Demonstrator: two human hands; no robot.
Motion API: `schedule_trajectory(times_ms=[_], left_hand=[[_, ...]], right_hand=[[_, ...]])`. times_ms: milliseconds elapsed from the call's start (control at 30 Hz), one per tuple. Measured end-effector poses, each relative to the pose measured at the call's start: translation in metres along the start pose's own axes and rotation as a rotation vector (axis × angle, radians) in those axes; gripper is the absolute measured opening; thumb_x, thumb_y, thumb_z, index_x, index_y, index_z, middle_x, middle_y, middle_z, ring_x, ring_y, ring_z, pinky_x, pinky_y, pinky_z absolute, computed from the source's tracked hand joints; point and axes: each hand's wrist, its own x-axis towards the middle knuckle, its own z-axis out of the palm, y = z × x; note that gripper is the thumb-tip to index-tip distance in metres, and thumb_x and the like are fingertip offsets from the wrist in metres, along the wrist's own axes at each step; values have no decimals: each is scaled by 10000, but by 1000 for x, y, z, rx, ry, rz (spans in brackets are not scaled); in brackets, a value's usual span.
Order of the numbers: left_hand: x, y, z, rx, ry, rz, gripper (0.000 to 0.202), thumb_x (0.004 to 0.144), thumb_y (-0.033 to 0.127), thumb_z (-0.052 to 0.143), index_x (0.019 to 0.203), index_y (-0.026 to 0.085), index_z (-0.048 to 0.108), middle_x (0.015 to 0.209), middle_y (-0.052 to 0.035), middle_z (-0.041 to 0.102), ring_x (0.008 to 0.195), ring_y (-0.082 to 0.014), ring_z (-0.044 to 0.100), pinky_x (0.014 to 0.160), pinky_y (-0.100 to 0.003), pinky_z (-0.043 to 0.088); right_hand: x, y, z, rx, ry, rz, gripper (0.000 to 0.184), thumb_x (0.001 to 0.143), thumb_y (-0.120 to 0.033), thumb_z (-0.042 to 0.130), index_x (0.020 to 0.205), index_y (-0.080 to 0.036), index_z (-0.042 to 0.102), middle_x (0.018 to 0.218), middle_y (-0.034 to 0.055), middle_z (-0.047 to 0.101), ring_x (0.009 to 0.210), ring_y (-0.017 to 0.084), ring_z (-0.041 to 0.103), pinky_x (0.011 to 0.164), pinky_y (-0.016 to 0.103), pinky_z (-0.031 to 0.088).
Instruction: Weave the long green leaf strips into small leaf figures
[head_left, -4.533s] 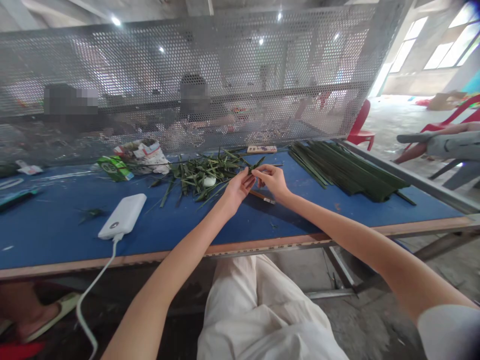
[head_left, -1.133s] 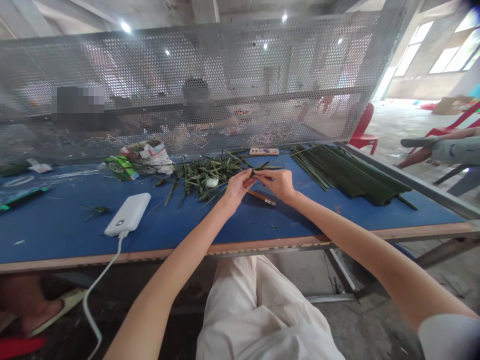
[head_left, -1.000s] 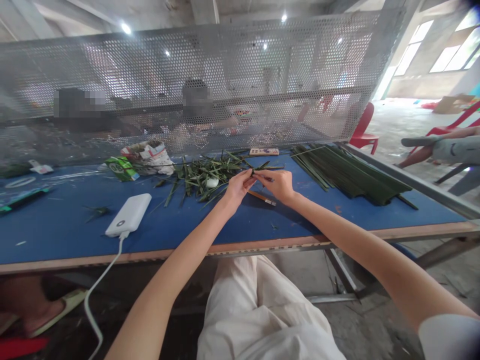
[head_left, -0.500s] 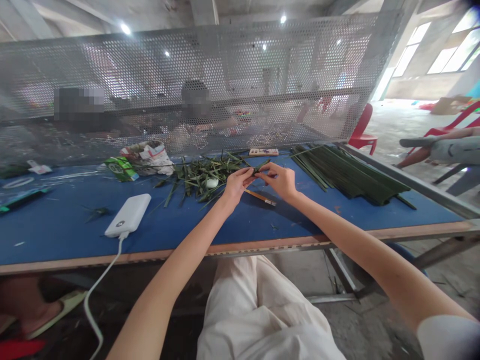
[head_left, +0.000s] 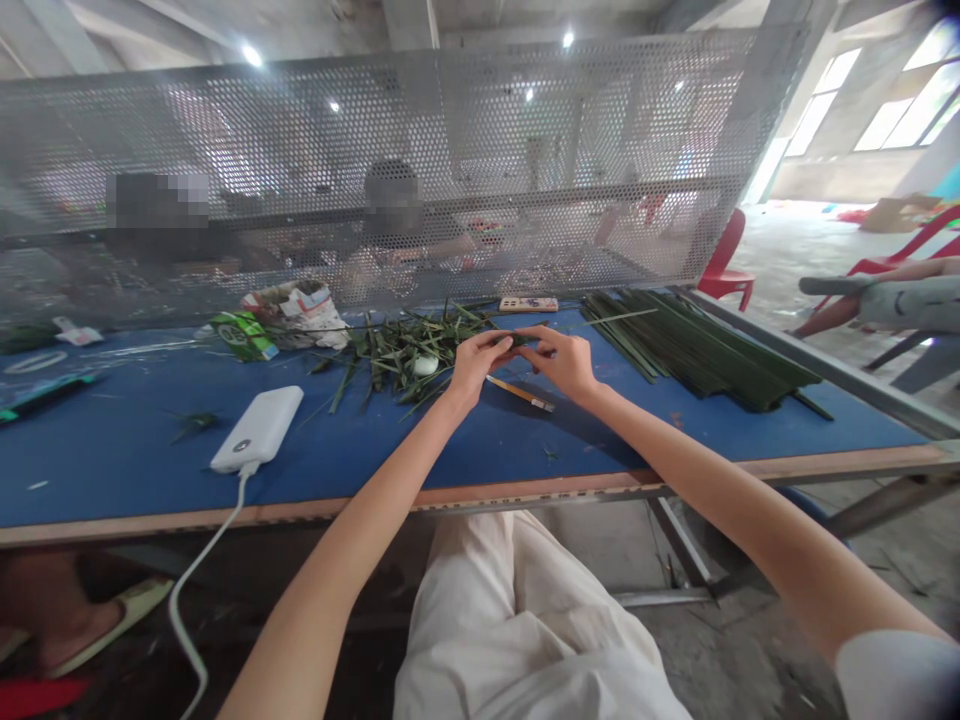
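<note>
My left hand (head_left: 474, 364) and my right hand (head_left: 564, 362) meet above the blue table (head_left: 112, 440), both pinching one narrow green leaf strip (head_left: 517, 339) between their fingertips. Its thin free end (head_left: 619, 316) sticks out to the right, over the stack of long dark green leaf strips (head_left: 697, 345). A heap of cut leaf scraps (head_left: 397, 350) lies just left of my left hand. Under my hands a small wooden-handled tool (head_left: 521, 394) rests on the table.
A white power bank (head_left: 257, 428) with a cable lies front left. A green carton (head_left: 240, 336), crumpled paper (head_left: 298, 303) and a small flat box (head_left: 529, 303) sit by the perforated metal screen (head_left: 450, 150). People sit behind it. Red chairs (head_left: 720, 265) stand right.
My hands have stayed together on the leaf strip, lifting slightly and working it. The strip's thin end now points further right over the stack.
</note>
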Motion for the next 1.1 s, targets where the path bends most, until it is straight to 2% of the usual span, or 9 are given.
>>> schedule_trajectory(times_ms=[200,300,467,600,767,900,1100], left_hand=[[-1,2,1,11,-19,-34,117,691,156,751,806,175,752,683,-33,719,708,-182,704,868,-357,536],[-2,2,3,3,-9,-27,138,673,142,759,808,173,749,690,-28,718,737,-185,707,887,-364,531],[-1,-1,6,-12,42,13,168,628,125,785,782,174,739,687,-6,705,830,-188,704,914,-351,524],[2,-4,2,76,72,103,154,636,102,765,766,182,746,690,-10,701,807,-187,698,881,-323,529],[5,-6,-5,244,-28,245,147,655,129,753,787,193,749,810,-44,729,808,-200,700,842,-303,529],[6,-8,-8,341,-60,301,137,678,165,740,810,204,745,849,-54,733,839,-208,699,847,-305,524],[6,-6,-7,376,-93,265,129,672,130,736,791,179,748,794,-49,718,697,-176,686,788,-287,524]], right_hand=[[0,-1,0,-14,-10,-26,267,901,-359,592,1122,-262,706,586,-38,682,620,134,659,630,212,418],[-1,0,1,-59,-8,-29,265,904,-361,582,1113,-253,703,595,-33,684,617,132,654,624,210,411],[0,1,5,-139,3,-58,246,905,-355,574,1079,-242,706,638,-24,700,609,130,651,596,214,383],[1,0,4,-131,-29,-81,257,912,-355,561,1086,-232,705,615,-20,691,594,131,641,581,217,368],[2,-2,2,-169,-46,-86,247,927,-334,524,1029,-215,715,655,5,710,624,143,649,588,227,364],[4,0,4,-280,-103,-87,267,935,-297,488,1081,-202,690,719,31,734,661,166,661,580,241,343],[5,1,8,-365,-185,-88,309,955,-271,435,1134,-170,666,821,80,753,695,186,663,577,254,312]])
